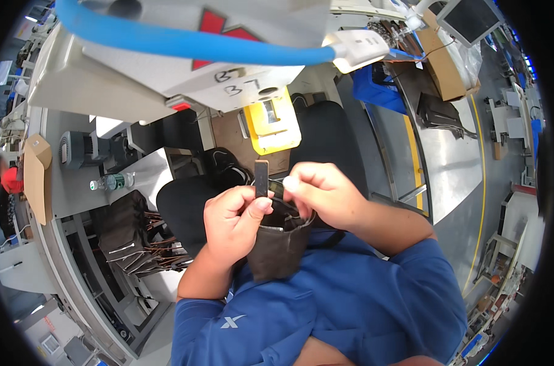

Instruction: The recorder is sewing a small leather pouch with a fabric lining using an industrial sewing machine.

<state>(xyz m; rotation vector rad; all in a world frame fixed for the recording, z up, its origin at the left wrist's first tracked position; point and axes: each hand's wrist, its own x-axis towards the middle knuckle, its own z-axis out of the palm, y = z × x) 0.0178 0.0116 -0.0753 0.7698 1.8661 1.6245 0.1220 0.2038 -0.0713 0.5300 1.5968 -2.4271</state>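
Note:
A small dark brown bag (280,253) hangs in front of my chest with its mouth upward, and part of a zipper (271,228) shows along the rim. My left hand (233,222) grips a short dark strap (262,178) with a tan edge between thumb and fingers; the strap stands upright above the bag. At the right side of the bag's mouth is my right hand (329,192), its fingers curled and pinched close together. A white patch shows at one of its fingertips. What those fingers hold is hidden, as is most of the bag's inside.
Ahead stands a white machine (240,85) with a yellow plate (276,125) and a blue hose (197,47) across it. Several dark bags (127,235) are piled at left, near a plastic bottle (113,182). Another dark bag (438,113) lies on the right-hand table (454,177).

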